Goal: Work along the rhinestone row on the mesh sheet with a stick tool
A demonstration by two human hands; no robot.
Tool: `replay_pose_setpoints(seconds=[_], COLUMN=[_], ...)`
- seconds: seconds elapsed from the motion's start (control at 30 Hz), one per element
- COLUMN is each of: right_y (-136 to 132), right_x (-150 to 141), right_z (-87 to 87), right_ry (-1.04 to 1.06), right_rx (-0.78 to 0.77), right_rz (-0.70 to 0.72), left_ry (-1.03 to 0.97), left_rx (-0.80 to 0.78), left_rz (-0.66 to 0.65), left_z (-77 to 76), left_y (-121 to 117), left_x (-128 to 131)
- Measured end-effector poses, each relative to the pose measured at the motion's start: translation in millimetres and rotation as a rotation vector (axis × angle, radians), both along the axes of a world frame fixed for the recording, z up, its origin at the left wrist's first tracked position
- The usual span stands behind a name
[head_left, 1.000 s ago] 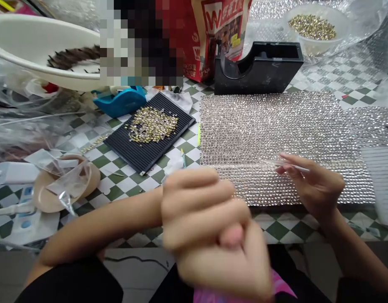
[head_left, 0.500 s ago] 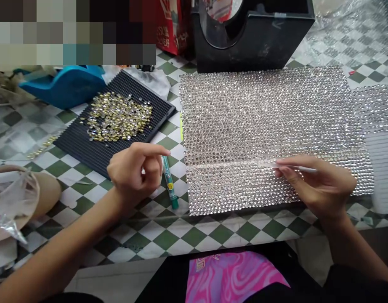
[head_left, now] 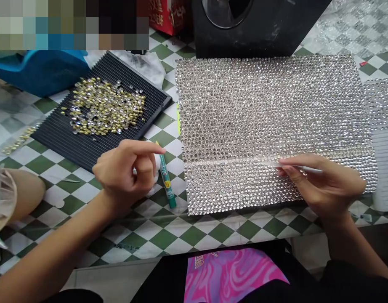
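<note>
I see the right hand at about 4 o'clock, pinching a thin white stick between thumb and fingers. The stick's tip lies on the sparkly gem sheet, which is spread flat on the checkered desk in the middle. The stick looks light and stiff, so I think a soft pinch near its back end is best.

The left hand at about 8 o'clock is half curled with one finger pointing out. A bit of white shows under it, but I cannot tell if it holds that. Just beside it lies a green pen.

At 10 o'clock a black ridged tray holds a pile of loose gems. They look tiny, hard and slippery. The sheet looks bendy and bumpy, so I would lift it by an edge.
</note>
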State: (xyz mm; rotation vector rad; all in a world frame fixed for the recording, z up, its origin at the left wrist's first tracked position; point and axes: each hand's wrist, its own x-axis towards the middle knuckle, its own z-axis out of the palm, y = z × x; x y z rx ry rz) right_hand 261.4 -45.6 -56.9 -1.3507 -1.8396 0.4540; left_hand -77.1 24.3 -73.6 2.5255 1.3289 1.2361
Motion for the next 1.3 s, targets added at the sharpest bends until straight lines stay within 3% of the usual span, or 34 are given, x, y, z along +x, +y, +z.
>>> replay_pose_setpoints(seconds=[0.1,0.2,0.27,0.33,0.43,0.57,0.63,0.7,0.77,0.83,1.0,1.3], right_y=[-1.7,-1.6,-0.4,1.2,3.2,5.2,7.1,9.9,12.8,14.8,14.7,13.9], right_x=[-1.3,-1.6,-1.1,-0.1,2.3,4.8,4.5,2.9,0.5,-1.7,-1.7,1.9], right_z=[1.3,2.8,3.5,4.0,6.2,15.8,21.0,23.6,22.7,19.4,12.4,10.3], right_ry=[-0.001,0.041,0.055,0.048,0.027,-0.045,-0.092,-0.144,-0.166,-0.161,-0.132,-0.15], right_rx=[-0.01,-0.016,0.006,0.03,0.039,0.002,-0.007,0.011,0.045,0.061,0.061,0.036], right_rz=[-0.019,-0.035,-0.037,-0.02,0.003,0.018,0.033,0.064,0.105,0.132,0.118,0.136], left_ry=[0.061,0.322,0.489,0.577,0.544,0.357,0.242,0.064,-0.053,-0.034,0.079,0.141], left_rx=[-0.053,-0.04,-0.058,-0.149,-0.234,-0.092,-0.093,-0.205,-0.425,-0.49,-0.183,0.043], left_rz=[0.058,0.212,0.339,0.371,0.347,0.36,0.247,0.085,-0.233,-0.443,-0.625,-0.769], left_z=[11.2,21.0,19.9,12.0,-2.4,0.7,12.1,23.9,31.6,33.8,22.8,7.2], left_y=[-3.7,-15.6,-28.3,-41.6,-55.3,-58.0,-54.9,-50.3,-45.5,-41.5,-41.3,-54.5], left_x=[-1.8,-4.2,-7.1,-12.6,-25.1,-31.3,-21.6,-4.6,15.0,32.5,58.7,54.9])
